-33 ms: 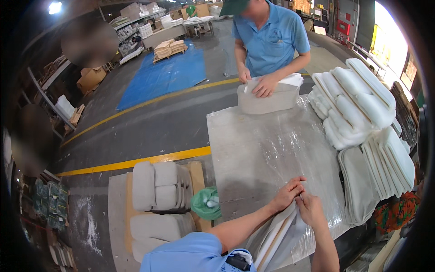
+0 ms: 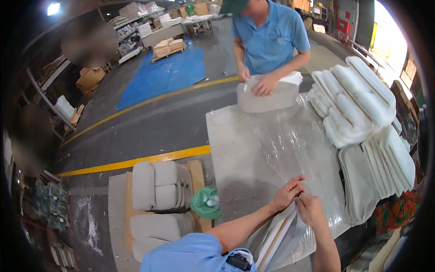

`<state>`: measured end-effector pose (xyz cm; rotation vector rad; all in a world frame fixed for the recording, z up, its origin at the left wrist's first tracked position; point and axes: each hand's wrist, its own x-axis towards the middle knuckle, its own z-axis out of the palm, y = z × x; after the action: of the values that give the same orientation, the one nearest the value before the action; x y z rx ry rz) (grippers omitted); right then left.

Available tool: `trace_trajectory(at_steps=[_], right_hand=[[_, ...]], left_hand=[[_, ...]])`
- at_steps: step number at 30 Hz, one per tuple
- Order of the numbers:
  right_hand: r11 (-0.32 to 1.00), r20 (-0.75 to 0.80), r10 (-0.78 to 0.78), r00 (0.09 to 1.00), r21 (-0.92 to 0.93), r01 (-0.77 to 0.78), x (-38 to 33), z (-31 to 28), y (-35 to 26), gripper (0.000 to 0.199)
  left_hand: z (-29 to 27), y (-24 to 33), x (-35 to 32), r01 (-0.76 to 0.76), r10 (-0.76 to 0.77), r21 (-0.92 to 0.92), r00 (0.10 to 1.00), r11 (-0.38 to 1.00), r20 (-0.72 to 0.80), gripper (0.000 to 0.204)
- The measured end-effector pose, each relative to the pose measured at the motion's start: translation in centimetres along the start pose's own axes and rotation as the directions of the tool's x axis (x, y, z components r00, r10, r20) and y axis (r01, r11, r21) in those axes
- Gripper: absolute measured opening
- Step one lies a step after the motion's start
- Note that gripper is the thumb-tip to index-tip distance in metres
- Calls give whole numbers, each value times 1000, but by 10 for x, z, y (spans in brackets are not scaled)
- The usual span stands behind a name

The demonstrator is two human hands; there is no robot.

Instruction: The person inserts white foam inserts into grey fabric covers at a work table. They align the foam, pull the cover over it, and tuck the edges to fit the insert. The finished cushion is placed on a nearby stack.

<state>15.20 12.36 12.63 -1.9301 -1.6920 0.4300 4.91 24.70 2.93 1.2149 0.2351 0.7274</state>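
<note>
Close to my body, a grey fabric cover [image 2: 265,242] stands on edge around a padded panel [image 2: 280,231] with white layers and a thin brown core. My left hand [image 2: 288,194] pinches the cover at its far end. Right beside it, my right hand [image 2: 311,209] grips the same end, its fingers closed on the fabric. Both hands are above the plastic-covered table [image 2: 244,149]. Across from me, a co-worker in a blue shirt [image 2: 272,41] has both hands on another grey cover [image 2: 263,97] with white padding showing inside.
White padded panels [image 2: 358,99] are piled at the table's right, above grey and white covered pieces [image 2: 362,181]. Left of the table, finished-looking grey cushions [image 2: 165,186] lie on cardboard beside a green bag [image 2: 206,203]. A blue sheet [image 2: 163,77] covers floor farther back.
My hands keep their hold on the cover, almost unmoved. The co-worker's hands and cover have shifted only very slightly.
</note>
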Motion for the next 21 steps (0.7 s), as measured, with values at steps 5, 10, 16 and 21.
trace_trajectory(at_steps=[5,10,16,21], right_hand=[[999,75,-33,997,3,33,-11,4,10,20],[898,196,247,949,322,-300,0,-5,24,29],[586,-55,366,929,789,-184,41,30,65,36],[253,85,319,944,952,-171,45,68,54,36]], left_hand=[[7,11,-19,101,-105,-86,994,991,-39,17],[-1,18,-19,75,-74,8,995,997,-63,17],[9,25,-18,96,-87,143,994,985,-68,17],[4,27,-24,111,-93,205,991,972,-96,18]])
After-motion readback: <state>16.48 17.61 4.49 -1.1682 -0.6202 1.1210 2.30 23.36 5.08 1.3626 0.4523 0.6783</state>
